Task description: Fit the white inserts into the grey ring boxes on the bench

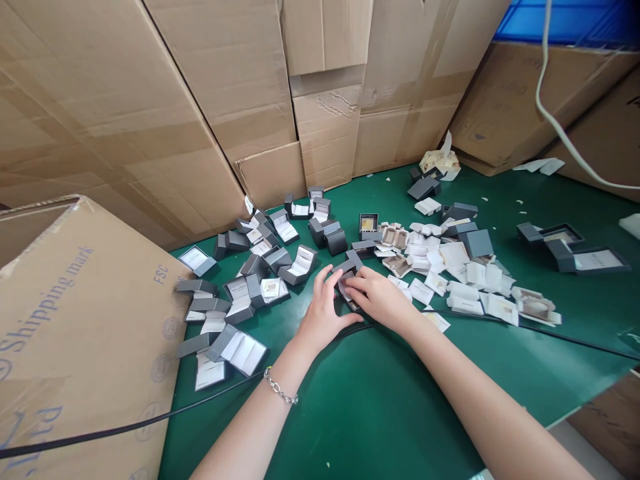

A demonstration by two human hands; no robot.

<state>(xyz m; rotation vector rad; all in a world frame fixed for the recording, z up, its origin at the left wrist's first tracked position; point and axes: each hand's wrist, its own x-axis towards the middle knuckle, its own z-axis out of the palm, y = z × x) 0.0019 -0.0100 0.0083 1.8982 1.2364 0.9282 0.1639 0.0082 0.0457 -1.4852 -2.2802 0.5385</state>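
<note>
Between my hands on the green table stands an open dark grey jewellery box (351,265), its inside partly covered by my fingers. My left hand (324,310) grips the box from the left, fingers along its far side and thumb at the near edge. My right hand (377,297) reaches in from the right with curled fingers inside the box. What those fingers pinch or press is too small to make out. More open grey boxes with white linings (300,265) lie to the left. White inserts (425,257) are heaped just right of my right hand.
A large carton (95,333) stands at the left, and more cartons (325,127) wall off the back. A black cable (210,398) crosses the green table (350,413). Further right lie other grey boxes (590,257) and a tissue pack (440,162). A white cord (543,93) hangs above.
</note>
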